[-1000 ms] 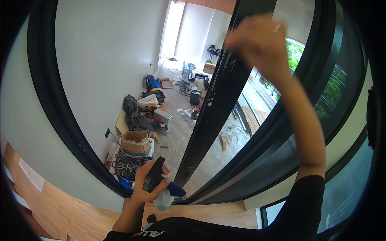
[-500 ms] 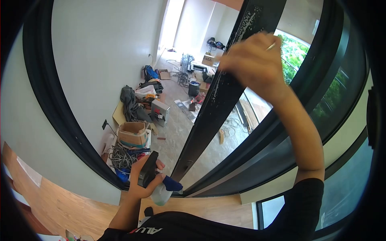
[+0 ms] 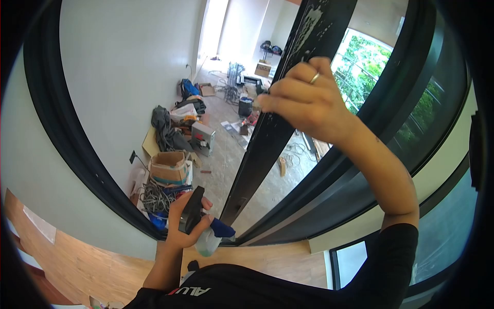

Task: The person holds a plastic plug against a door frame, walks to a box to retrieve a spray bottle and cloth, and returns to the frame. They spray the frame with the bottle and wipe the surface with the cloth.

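My left hand (image 3: 186, 233) is closed around a dark block-like tool (image 3: 192, 210). A clear bottle (image 3: 208, 244) with a blue spray head (image 3: 222, 229) hangs at its fingers, its body partly hidden behind the thumb. Higher up, my right hand (image 3: 309, 100), with a ring on one finger, is curled closed at the edge of an upright black frame (image 3: 268, 135); I cannot tell what is in its fingers. Whitish wet smears (image 3: 311, 26) and droplets mark the frame above that hand.
Beyond the frame, a cardboard box (image 3: 169, 169), coiled cables (image 3: 156, 200), bags (image 3: 163, 123) and a grey metal case (image 3: 204, 138) line the left wall. Loose tools and wires lie on the concrete floor. Dark glazed panels (image 3: 411, 123) stand close on my right.
My right hand has moved down and left along the frame, away from the wet smears. My left hand keeps its grip. The view has shifted slightly.
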A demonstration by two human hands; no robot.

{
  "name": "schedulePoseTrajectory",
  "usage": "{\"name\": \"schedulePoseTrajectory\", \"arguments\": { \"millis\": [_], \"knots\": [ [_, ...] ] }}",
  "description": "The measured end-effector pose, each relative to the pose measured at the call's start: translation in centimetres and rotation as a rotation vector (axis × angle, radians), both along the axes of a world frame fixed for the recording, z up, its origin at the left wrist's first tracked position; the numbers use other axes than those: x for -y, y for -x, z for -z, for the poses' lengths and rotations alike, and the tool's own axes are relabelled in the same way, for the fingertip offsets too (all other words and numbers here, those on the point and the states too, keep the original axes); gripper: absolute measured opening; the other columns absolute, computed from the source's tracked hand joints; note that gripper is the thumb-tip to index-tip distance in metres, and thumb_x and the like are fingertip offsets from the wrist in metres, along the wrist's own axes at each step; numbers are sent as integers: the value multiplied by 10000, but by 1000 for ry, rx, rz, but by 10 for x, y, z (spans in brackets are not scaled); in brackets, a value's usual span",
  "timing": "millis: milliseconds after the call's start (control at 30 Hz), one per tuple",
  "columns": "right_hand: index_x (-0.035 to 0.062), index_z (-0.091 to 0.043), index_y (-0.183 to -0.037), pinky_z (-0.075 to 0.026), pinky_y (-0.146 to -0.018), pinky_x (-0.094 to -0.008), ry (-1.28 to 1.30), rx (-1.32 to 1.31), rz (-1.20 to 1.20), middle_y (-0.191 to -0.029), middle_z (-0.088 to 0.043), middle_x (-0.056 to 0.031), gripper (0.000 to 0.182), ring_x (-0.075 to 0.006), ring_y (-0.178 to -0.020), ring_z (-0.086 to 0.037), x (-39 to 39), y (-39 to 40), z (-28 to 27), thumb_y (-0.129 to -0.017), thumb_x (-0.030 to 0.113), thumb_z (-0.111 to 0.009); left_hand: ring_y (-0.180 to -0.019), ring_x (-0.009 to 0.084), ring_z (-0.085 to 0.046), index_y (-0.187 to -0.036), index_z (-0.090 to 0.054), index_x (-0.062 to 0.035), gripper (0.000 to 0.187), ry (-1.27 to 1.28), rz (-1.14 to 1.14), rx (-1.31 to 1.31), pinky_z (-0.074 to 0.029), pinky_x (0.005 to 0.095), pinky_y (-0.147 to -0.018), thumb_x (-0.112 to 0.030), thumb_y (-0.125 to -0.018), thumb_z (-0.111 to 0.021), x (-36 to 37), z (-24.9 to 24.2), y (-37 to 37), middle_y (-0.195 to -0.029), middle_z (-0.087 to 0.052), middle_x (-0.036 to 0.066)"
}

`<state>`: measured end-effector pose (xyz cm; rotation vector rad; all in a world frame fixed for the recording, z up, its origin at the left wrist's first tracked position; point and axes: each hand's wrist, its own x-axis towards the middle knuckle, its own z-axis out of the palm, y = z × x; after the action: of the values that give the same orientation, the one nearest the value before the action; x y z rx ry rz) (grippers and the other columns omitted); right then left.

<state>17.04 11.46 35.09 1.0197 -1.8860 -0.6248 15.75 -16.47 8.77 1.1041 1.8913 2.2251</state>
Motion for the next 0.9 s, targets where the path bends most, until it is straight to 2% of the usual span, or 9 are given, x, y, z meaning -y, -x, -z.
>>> {"name": "schedulePoseTrajectory", "arguments": {
  "millis": [133,167,300,367,433,533,600,700,900],
  "knots": [
    [210,-779,-935,-385,-800,-380,254,-271,28,-830,-694,69,250,-145,-807,-610,-9,-1,-9,-728,71,-795,-782,120,-609,-982,-650,2,263,10,-19,-60,-498,273,-697,-45,-748,-758,-2,8,10,-949,-671,85],
    [190,-779,-957,-376,-762,-372,207,-189,-89,-861,-678,64,221,-144,-773,-595,-19,13,20,-750,111,-784,-773,116,-605,-982,-650,-1,266,14,-26,-85,-493,271,-694,-43,-744,-759,-1,12,9,-946,-671,83],
    [166,-756,-954,-364,-769,-371,17,-7,11,-930,-631,52,231,-143,-806,-582,-8,-3,126,-728,207,-735,-742,115,-590,-970,-646,-11,257,52,-30,0,-481,262,-691,-39,-739,-755,4,13,6,-939,-670,77],
    [180,-754,-953,-391,-747,-411,73,-51,17,-919,-653,37,226,-168,-821,-612,-12,3,90,-728,196,-745,-731,116,-584,-965,-644,-14,250,95,-27,-20,-477,257,-691,-39,-741,-752,8,14,8,-938,-668,74],
    [192,-781,-933,-413,-705,-378,200,-215,-67,-825,-691,37,240,-178,-773,-644,-15,15,36,-704,125,-811,-737,120,-588,-966,-641,-12,248,77,-35,-5,-479,257,-691,-37,-744,-749,8,14,7,-934,-664,78],
    [230,-795,-992,-382,-778,-373,261,-264,83,-842,-688,50,262,-162,-770,-634,-5,7,59,-740,158,-791,-749,124,-594,-968,-638,-8,248,52,-31,-12,-484,257,-693,-30,-746,-746,10,14,6,-931,-660,85],
    [230,-792,-1031,-357,-808,-427,180,-138,132,-917,-656,55,281,-159,-820,-602,-8,0,137,-753,225,-753,-763,127,-600,-969,-636,-2,247,19,-47,7,-491,261,-699,-32,-749,-745,11,10,4,-932,-660,95],
    [159,-787,-1000,-354,-806,-368,98,49,87,-979,-629,79,296,-142,-888,-567,-3,-9,204,-711,222,-761,-763,129,-600,-966,-636,0,255,-6,-55,93,-489,263,-700,-41,-741,-749,14,16,-1,-932,-661,97],
    [214,-796,-973,-363,-800,-339,257,-298,103,-909,-682,59,242,-151,-824,-593,-4,9,93,-733,182,-815,-776,132,-601,-942,-633,4,256,85,3,87,-480,265,-697,-39,-719,-752,16,21,4,-919,-658,106]
  ]
}}
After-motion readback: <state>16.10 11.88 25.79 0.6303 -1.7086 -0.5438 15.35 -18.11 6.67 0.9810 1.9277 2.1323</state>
